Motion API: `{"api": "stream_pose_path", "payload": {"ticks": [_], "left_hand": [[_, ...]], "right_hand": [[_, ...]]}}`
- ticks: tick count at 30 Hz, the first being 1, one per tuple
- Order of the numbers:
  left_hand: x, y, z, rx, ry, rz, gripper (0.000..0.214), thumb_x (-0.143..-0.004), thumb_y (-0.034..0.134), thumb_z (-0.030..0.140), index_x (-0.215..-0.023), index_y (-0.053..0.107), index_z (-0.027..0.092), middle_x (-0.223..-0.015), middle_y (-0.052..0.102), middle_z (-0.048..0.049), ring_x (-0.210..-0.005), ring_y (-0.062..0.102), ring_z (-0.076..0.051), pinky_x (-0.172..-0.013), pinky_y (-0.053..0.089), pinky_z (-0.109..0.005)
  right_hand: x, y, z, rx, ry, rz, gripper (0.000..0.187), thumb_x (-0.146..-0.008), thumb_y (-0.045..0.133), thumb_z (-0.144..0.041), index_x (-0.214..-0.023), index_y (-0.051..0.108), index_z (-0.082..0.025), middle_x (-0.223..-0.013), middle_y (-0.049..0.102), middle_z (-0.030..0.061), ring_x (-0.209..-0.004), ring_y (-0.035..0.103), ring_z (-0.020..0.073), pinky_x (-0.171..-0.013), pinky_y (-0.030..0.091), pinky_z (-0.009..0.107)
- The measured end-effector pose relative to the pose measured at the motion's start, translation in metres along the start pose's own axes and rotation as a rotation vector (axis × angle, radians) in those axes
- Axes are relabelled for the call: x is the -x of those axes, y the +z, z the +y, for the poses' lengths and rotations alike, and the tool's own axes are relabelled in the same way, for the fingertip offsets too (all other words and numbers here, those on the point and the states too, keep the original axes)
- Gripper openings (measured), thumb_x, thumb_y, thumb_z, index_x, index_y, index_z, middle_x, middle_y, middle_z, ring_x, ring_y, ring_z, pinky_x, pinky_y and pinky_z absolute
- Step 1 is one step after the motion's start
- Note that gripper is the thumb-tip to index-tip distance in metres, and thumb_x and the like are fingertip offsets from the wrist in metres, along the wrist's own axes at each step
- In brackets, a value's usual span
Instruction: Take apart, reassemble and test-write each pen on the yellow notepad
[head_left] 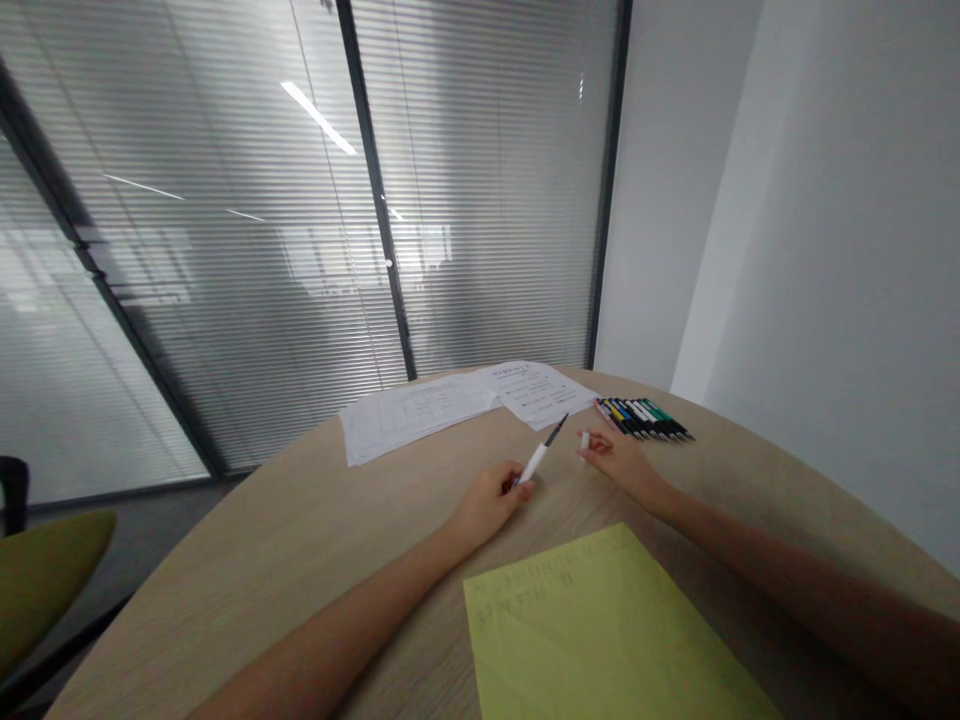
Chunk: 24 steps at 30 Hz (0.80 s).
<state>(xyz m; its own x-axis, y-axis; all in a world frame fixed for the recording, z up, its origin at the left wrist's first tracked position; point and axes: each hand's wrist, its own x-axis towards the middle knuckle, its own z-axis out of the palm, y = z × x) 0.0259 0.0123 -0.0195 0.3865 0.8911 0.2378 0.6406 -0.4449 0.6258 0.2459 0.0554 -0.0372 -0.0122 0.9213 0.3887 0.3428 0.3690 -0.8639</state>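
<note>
My left hand (491,500) is closed round the rear end of a white pen (541,452), whose dark tip points up and away over the round wooden table (300,530). My right hand (619,458) pinches a small white pen cap (585,440) between thumb and fingers, a short gap to the right of the pen's tip. Both hands hover just above the tabletop. A yellow sheet of paper (600,630) lies in front of me, below the hands.
A row of several pens (645,418) lies at the far right of the table. White printed sheets (450,405) rest at the far edge. Glass walls with blinds (262,220) stand behind. A green chair (45,570) sits at left.
</note>
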Motion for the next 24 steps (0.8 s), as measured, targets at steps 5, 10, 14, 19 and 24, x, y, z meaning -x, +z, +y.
{"api": "stream_pose_path", "payload": {"ticks": [5,10,14,19,24], "left_hand": [[0.001,0.001,-0.001,-0.095,0.086,-0.078,0.022,-0.078,0.041,0.031,-0.083,0.056,0.016,-0.067,0.057,0.0002,-0.060,0.049,-0.012,-0.055,0.034,-0.022],[0.003,-0.001,0.002,-0.101,0.056,-0.109,0.023,-0.078,0.041,0.032,-0.084,0.057,0.016,-0.067,0.057,0.0002,-0.060,0.050,-0.012,-0.056,0.035,-0.022],[0.002,-0.001,0.004,-0.104,0.055,-0.101,0.022,-0.078,0.042,0.031,-0.082,0.057,0.016,-0.066,0.056,0.0006,-0.059,0.049,-0.012,-0.054,0.034,-0.021],[0.002,0.000,0.001,-0.092,0.069,-0.084,0.023,-0.077,0.042,0.033,-0.082,0.057,0.017,-0.064,0.056,0.0006,-0.058,0.049,-0.012,-0.052,0.033,-0.021],[0.002,0.000,0.002,-0.075,0.083,-0.086,0.021,-0.076,0.044,0.032,-0.082,0.058,0.017,-0.064,0.056,0.0009,-0.057,0.049,-0.012,-0.051,0.034,-0.022]], "right_hand": [[0.003,-0.014,-0.039,-0.345,0.036,0.152,0.043,-0.057,0.063,-0.033,-0.096,0.047,-0.022,-0.079,0.064,0.0019,-0.072,0.058,0.0155,-0.059,0.044,0.026],[0.011,-0.020,-0.071,-0.500,0.086,0.189,0.048,-0.053,0.069,-0.032,-0.094,0.046,-0.022,-0.078,0.066,0.0008,-0.072,0.058,0.0137,-0.063,0.045,0.025],[0.014,-0.018,-0.075,-0.530,0.069,0.168,0.046,-0.054,0.068,-0.032,-0.092,0.045,-0.023,-0.077,0.065,-0.0005,-0.072,0.057,0.0128,-0.065,0.045,0.024],[0.014,-0.014,-0.069,-0.460,0.061,0.131,0.043,-0.057,0.064,-0.034,-0.092,0.043,-0.022,-0.078,0.064,0.0010,-0.076,0.057,0.0148,-0.067,0.044,0.027],[0.016,-0.008,-0.066,-0.461,0.055,0.092,0.040,-0.056,0.063,-0.032,-0.089,0.042,-0.022,-0.079,0.062,0.0016,-0.075,0.056,0.0145,-0.067,0.043,0.027]]}}
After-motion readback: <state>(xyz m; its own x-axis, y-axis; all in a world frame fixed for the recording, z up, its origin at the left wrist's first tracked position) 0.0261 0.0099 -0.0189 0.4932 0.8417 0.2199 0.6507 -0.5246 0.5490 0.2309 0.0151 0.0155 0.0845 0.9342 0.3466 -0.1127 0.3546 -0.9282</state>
